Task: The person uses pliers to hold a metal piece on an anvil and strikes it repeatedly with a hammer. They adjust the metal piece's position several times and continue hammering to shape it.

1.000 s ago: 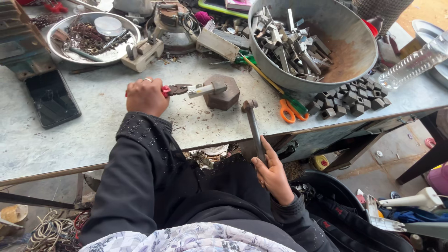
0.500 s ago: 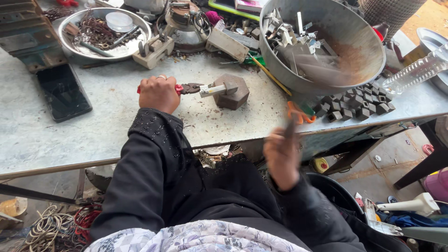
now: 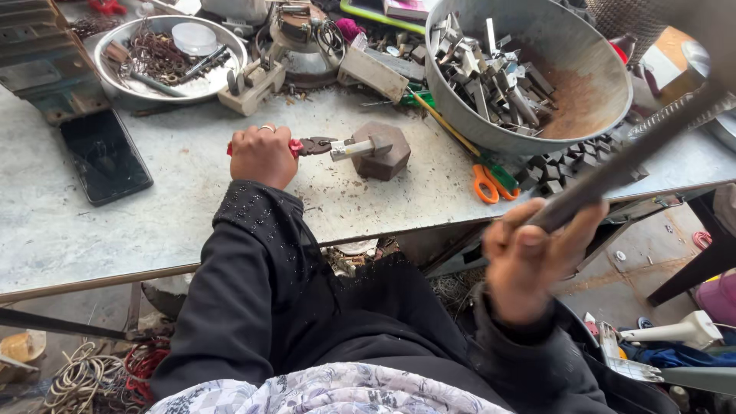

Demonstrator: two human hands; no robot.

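Observation:
My left hand (image 3: 263, 156) is closed around the red handles of pliers (image 3: 313, 146). The pliers' jaws clamp a small pale metal piece (image 3: 354, 148) that rests on a brown hexagonal metal block (image 3: 382, 152) on the grey table (image 3: 153, 222). My right hand (image 3: 529, 257) is raised close to the camera, blurred, gripping the dark handle of a hammer (image 3: 621, 165) that angles up to the right. The hammer's head is out of view.
A big metal bowl (image 3: 606, 115) of metal pieces stands at the back right, with orange-handled scissors (image 3: 484, 180) and dark small blocks (image 3: 553, 172) beside it. A shallow dish (image 3: 169, 54) of scraps sits back left. A black phone (image 3: 106, 156) lies at the left.
My right hand has swung the hammer up from the table edge, rising toward the camera and to the right. My left hand keeps the pliers and piece steady on the block.

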